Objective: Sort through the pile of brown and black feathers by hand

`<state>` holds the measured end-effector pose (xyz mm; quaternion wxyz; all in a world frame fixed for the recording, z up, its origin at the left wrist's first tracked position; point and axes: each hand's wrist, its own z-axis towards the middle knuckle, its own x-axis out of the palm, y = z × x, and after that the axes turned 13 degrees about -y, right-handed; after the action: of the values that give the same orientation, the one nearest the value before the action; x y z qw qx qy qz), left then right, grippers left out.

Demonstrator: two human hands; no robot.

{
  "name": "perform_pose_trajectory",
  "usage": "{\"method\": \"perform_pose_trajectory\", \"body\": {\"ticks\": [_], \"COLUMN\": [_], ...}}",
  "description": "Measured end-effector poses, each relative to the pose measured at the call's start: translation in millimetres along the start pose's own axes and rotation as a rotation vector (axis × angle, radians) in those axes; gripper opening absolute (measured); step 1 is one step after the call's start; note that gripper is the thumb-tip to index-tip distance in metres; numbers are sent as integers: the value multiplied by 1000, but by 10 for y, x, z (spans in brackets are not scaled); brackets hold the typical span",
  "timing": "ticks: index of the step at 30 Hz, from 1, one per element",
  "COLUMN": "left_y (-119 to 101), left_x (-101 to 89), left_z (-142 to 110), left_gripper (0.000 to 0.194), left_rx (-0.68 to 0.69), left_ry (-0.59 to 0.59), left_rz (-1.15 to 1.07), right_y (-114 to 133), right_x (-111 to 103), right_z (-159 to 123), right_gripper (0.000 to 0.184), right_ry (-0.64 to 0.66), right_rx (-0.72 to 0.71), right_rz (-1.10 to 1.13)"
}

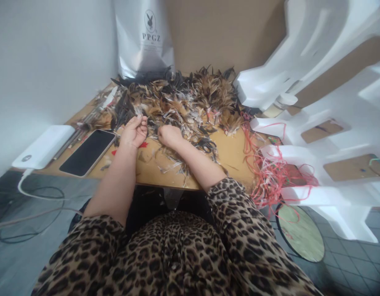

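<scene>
My left hand (135, 130) is turned palm up over the near side of the feather pile, its thumb and fingers pinched on a small pale feather (138, 110). To its right, my right hand (170, 135) is closed like a fist with its back to me. Whatever it may hold is hidden. Both hands sit in front of a heap of brown and black feathers (165, 100), mixed with white quills. A fuller bunch of brown feathers (213, 92) lies at the back right. Black-handled scissors (206, 144) rest right of my right hand.
A phone (88, 153) and a white power bank (44, 146) with a cable lie at the left of the wooden table (229, 152). Tangled red string (268, 176) hangs over white moulded foam (303, 156) at right. A silver bag (145, 45) stands behind.
</scene>
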<state>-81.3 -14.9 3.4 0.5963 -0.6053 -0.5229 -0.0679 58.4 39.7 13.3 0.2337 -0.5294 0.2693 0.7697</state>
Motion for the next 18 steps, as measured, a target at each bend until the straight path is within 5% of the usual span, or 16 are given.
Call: {"method": "perform_pose_trajectory", "body": {"ticks": [9,18], "left_y": [93,218], "left_x": [31,547], "left_z": [-3,30], "left_gripper": [9,8], "left_rx": [-12,5], "left_ry": [23,177], "left_rz": [97,379], "right_y": [-721,-941], "right_x": [-411,-207], "right_z": [-225,-386], "right_gripper": [23,23], "right_ry": [-482,-492], "right_rx": [115,128], "right_rz": [211,345]}}
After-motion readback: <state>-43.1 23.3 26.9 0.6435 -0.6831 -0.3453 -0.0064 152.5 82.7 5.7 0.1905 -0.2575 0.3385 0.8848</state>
